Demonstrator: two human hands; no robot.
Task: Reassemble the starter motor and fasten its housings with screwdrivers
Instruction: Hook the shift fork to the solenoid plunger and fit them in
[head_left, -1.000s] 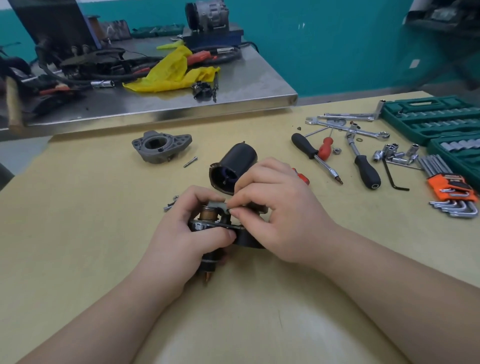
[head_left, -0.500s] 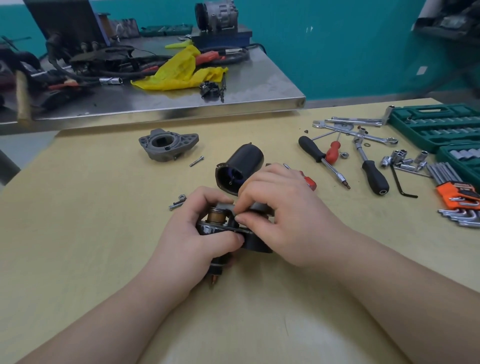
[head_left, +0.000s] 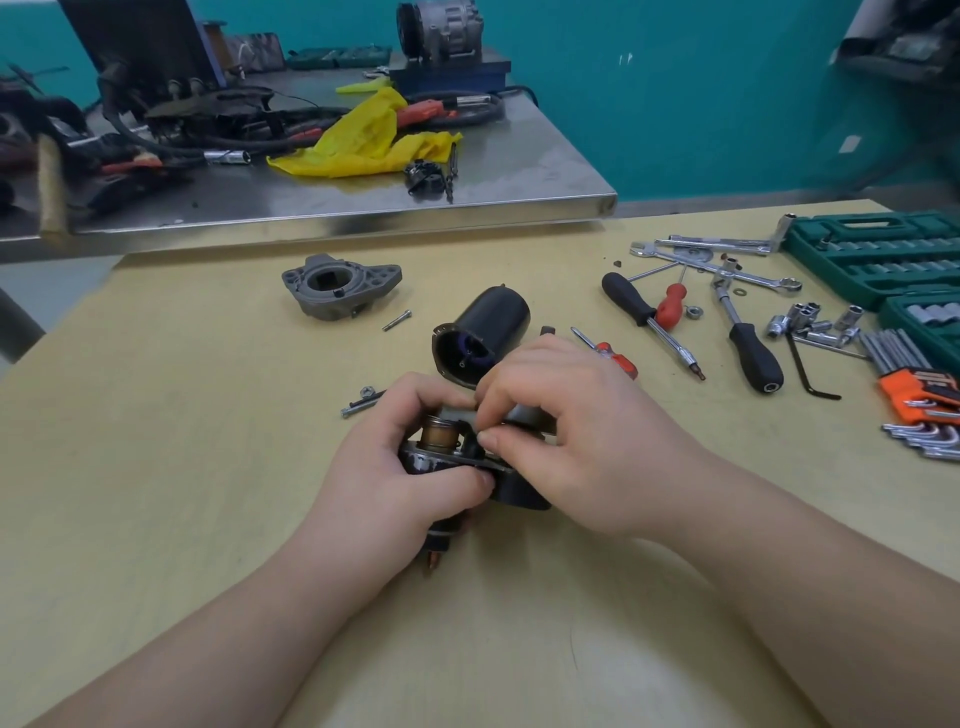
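On the wooden table (head_left: 156, 467), the grey end housing (head_left: 340, 285) lies far left. The left hand (head_left: 400, 478) grips the starter motor assembly (head_left: 457, 462) at centre; the right hand (head_left: 566, 431) pinches a small part on its top. Behind lies the black cylindrical housing (head_left: 485, 332), its open mouth showing a purple interior. Far right, green cases (head_left: 878, 260) hold rows of sockets.

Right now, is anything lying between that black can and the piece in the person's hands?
Nothing visible lies between them. The black can lies on its side just behind the right hand, whose fingers pinch at the part gripped by the left hand.
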